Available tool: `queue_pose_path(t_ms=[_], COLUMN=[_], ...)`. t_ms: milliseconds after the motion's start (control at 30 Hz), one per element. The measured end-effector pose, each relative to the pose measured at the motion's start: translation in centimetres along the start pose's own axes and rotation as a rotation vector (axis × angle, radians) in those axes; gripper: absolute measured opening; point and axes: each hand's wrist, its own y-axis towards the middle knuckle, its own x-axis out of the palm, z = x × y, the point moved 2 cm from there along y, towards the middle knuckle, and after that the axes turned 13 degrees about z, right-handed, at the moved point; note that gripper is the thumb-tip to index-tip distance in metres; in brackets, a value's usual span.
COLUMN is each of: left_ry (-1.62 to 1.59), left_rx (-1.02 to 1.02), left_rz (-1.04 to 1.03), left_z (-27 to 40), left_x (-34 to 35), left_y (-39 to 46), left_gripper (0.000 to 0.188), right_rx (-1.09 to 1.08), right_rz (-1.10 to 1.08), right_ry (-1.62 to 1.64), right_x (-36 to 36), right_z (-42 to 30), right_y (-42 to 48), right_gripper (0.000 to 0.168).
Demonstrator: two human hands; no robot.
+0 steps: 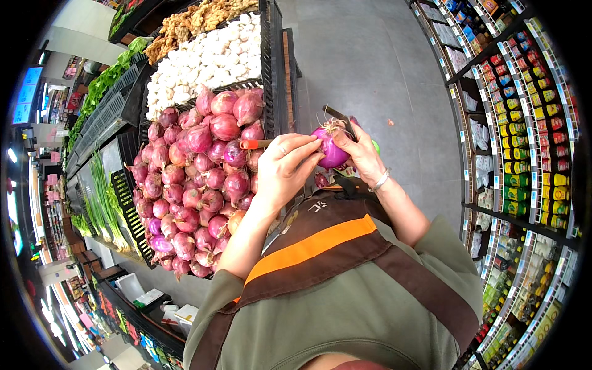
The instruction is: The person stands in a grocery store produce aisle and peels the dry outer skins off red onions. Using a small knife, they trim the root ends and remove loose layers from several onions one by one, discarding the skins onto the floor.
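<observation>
My right hand [363, 150] grips a smooth purple onion [330, 150] with dry roots and fibres at its upper end. A dark, narrow tool [340, 118] lies along that hand between thumb and fingers; its exact kind is unclear. From the other side, the fingertips of my left hand [286, 162] are pressed together against the onion's side. A slim piece with an orange-red end [252, 144] sticks out beyond the left hand, over the heaped red onions [199, 185]. Whether the left hand holds it is hidden. Something green shows behind the right hand.
Left of me stands a black crate display [273, 60] with red onions, white garlic [208, 60] and ginger [196, 23]. Spring onions [104, 199] lie farther left. Shelves of packaged goods [513, 152] line the right, across a grey floor [365, 60] bearing a scrap of skin [391, 122].
</observation>
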Motion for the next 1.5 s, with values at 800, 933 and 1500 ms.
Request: queue_pose_path(t_ms=[800, 933, 1500], left_ry=[-0.031, -0.098, -0.022], left_rx=[-0.328, -0.09, -0.154], left_rz=[-0.083, -0.163, -0.021], left_z=[-1.1, -0.9, -0.8], left_x=[1.6, 1.2, 3.3], left_y=[0.9, 2.0, 0.7], left_gripper=[0.011, 0.014, 0.017], right_rx=[-0.022, 0.063, 0.116], right_rz=[0.11, 0.112, 0.147], right_ry=[-0.227, -0.193, -0.141], right_x=[-2.7, -3.0, -2.9], right_z=[1.3, 0.4, -0.8], right_y=[-0.1, -0.5, -1.4], right_gripper=[0.079, 0.077, 0.075])
